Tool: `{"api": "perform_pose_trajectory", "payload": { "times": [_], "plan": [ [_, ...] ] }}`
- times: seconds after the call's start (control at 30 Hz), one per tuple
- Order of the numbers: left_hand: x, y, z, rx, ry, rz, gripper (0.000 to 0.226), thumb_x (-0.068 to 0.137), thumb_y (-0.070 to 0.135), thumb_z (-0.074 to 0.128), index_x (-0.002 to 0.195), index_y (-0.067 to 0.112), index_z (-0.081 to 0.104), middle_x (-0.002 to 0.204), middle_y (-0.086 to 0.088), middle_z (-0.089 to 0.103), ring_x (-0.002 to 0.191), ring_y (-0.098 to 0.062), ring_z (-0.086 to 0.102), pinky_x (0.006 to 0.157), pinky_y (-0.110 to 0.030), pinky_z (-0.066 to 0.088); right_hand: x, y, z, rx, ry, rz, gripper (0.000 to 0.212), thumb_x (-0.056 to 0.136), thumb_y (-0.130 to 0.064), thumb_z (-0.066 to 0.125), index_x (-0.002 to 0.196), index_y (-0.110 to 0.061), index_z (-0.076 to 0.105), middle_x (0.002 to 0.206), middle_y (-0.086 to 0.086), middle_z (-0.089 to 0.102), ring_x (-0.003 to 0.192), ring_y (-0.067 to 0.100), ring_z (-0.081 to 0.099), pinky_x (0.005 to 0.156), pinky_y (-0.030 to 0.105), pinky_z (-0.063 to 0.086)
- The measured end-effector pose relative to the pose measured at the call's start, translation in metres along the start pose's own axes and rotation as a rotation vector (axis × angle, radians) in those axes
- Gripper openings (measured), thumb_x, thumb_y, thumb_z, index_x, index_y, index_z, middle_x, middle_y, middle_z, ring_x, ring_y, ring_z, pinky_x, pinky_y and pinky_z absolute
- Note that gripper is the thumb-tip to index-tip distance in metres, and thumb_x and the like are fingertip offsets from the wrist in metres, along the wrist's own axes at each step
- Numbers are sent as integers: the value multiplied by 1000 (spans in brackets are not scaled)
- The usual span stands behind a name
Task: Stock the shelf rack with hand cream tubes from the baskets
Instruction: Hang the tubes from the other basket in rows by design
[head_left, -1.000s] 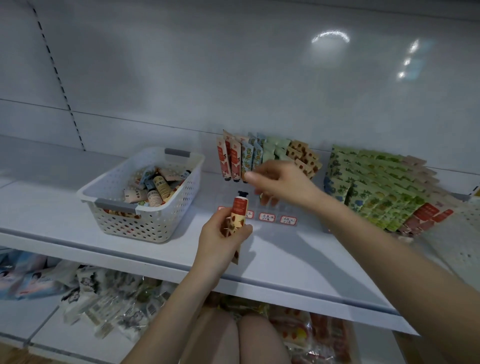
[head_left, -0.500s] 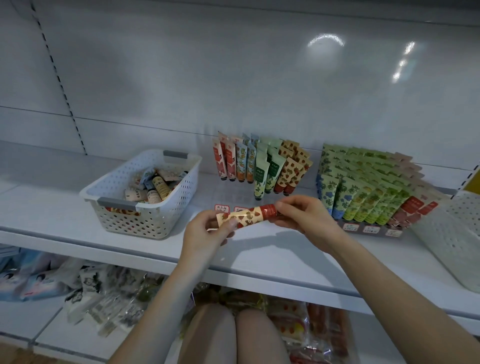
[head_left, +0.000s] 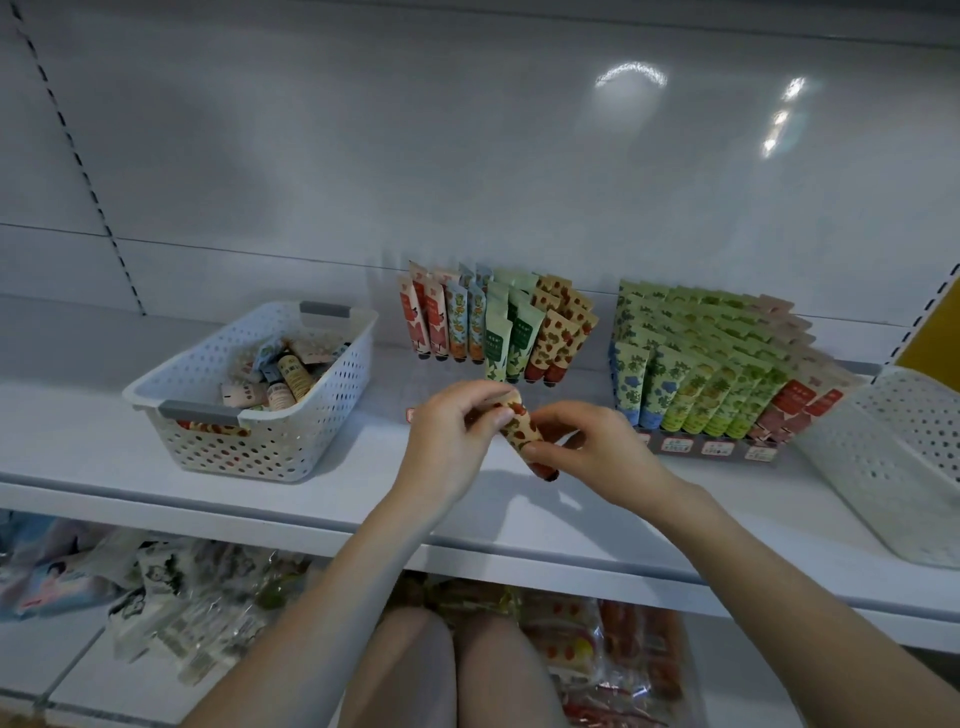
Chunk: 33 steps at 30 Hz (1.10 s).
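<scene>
Both hands hold one hand cream tube (head_left: 522, 431), beige with red strawberry print and a dark red cap pointing down toward me. My left hand (head_left: 457, 441) pinches its upper flat end; my right hand (head_left: 587, 447) grips its lower cap end. They hover above the white shelf (head_left: 363, 499), in front of the small clear rack (head_left: 493, 327) of standing tubes. A white perforated basket (head_left: 260, 410) on the left holds several loose tubes.
A bigger display (head_left: 711, 364) of mostly green tubes stands to the right of the small rack. Another white perforated basket (head_left: 904, 467) sits at the far right edge. Packaged goods (head_left: 171, 613) fill the lower shelf, and my knees (head_left: 452, 670) show below.
The tube went from upright in my left hand alone to held by both hands, then turned from lying sideways to cap-down. My right hand came back from the rack.
</scene>
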<state>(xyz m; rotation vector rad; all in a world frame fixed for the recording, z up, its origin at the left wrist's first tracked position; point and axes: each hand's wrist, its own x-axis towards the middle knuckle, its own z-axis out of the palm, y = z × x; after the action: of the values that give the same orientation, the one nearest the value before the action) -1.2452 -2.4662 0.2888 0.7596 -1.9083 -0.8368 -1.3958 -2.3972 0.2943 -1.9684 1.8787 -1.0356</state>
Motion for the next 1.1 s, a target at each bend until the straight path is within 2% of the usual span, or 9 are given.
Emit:
{"api": "perform_pose_trajectory", "payload": {
  "times": [0.2, 0.33, 0.43, 0.5, 0.63, 0.73, 0.87, 1.03, 1.1],
  "plan": [
    [3, -17, 6, 28, 16, -11, 25, 90, 6, 58, 114, 6, 64, 105, -1, 66, 95, -10, 58, 80, -8, 42, 7, 19, -2, 11, 167, 109, 15, 80, -11, 71, 92, -2, 68, 80, -1, 64, 67, 2, 57, 63, 7, 45],
    [-7, -63, 5, 469, -159, -49, 33, 93, 21, 54, 124, 9, 59, 124, -7, 61, 114, -22, 54, 95, -25, 38, 33, 35, -16, 97, 385, 285, 12, 81, -9, 68, 83, 2, 66, 82, 12, 68, 70, 22, 61, 68, 31, 49],
    [-15, -90, 9, 580, -209, -3, 20, 90, 26, 56, 89, 8, 65, 88, -7, 64, 84, -23, 57, 78, -36, 46, 55, 47, -18, 119, 415, 336, 20, 81, -9, 66, 78, 10, 62, 75, 21, 65, 60, 26, 53, 58, 27, 38],
    [-15, -98, 10, 605, -194, 14, 27, 89, 26, 56, 67, 13, 47, 66, 1, 47, 66, -18, 44, 66, -31, 36, 69, 49, -17, 82, 386, 365, 20, 84, -12, 64, 78, 7, 64, 70, 13, 62, 55, 15, 46, 51, 24, 33],
    [-14, -105, 11, 610, -147, 46, 29, 86, 28, 52, 62, 17, 40, 62, 5, 40, 61, -16, 41, 61, -30, 35, 87, 51, -17, 12, 378, 391, 31, 86, -12, 64, 58, -11, 49, 56, -2, 47, 51, 6, 38, 42, 14, 28],
    [-15, -110, 12, 601, -145, 31, 28, 83, 30, 49, 60, 15, 43, 60, 5, 41, 60, -16, 42, 59, -33, 40, 92, 49, -15, -40, 397, 360, 18, 85, -11, 65, 69, -3, 59, 63, 2, 52, 59, 13, 44, 54, 24, 29],
    [-14, -115, 14, 612, -144, 26, 28, 83, 32, 48, 65, 11, 53, 65, 2, 51, 64, -17, 48, 63, -34, 43, 96, 50, -10, -63, 399, 343, 21, 85, -10, 64, 66, -5, 55, 58, -1, 50, 55, 9, 43, 50, 19, 29],
    [-14, -118, 14, 601, -130, 33, 27, 83, 31, 49, 65, 11, 53, 65, 2, 50, 64, -17, 47, 62, -33, 41, 97, 51, -2, -68, 380, 358, 21, 85, -11, 64, 86, 9, 62, 84, 16, 65, 73, 20, 52, 53, 22, 31],
    [-15, -119, 14, 601, -132, 29, 28, 83, 32, 48, 66, 11, 55, 66, 2, 51, 65, -17, 47, 63, -31, 39, 96, 52, 2, -76, 369, 351, 23, 85, -9, 63, 87, 14, 61, 88, 23, 67, 78, 33, 58, 50, 22, 29]
  ]
}}
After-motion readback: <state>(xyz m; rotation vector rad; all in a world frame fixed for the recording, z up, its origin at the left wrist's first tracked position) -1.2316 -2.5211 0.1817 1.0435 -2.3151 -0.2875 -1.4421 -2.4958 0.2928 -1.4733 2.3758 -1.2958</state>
